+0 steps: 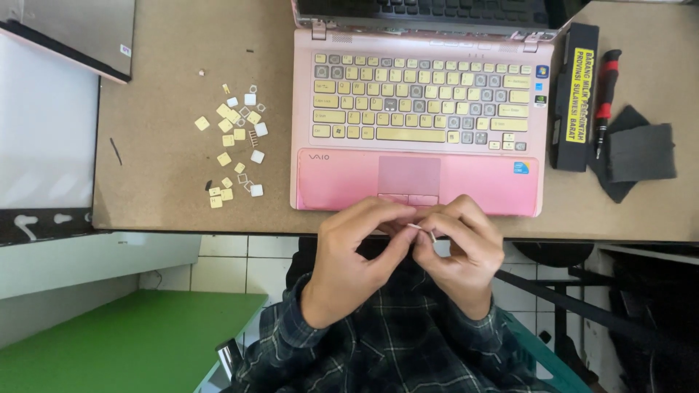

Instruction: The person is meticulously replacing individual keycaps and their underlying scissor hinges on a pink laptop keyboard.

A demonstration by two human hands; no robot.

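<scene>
Below, a brown desk (182, 196) — pink laptop (419, 182), loose keycaps (233, 145) — over tiled floor (233, 269).

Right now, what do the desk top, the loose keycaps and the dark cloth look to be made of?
Desk top: likely particleboard, matte, speckled tan grain. Loose keycaps: probably plastic, smooth cream and white squares. Dark cloth: soft grey fabric, folded, possibly microfibre.

The small pale piece (422, 231) pinched between the hands is mostly covered by fingertips (408, 227) and too small to identify. The laptop screen (426, 11) is cut off by the top edge, leaving only a dark strip. The grey device (80, 33) at upper left runs past the frame. Among the loose keycaps (234, 142), tiny bits stay unreadable. Both forearms disappear under plaid sleeves (378, 349).
</scene>
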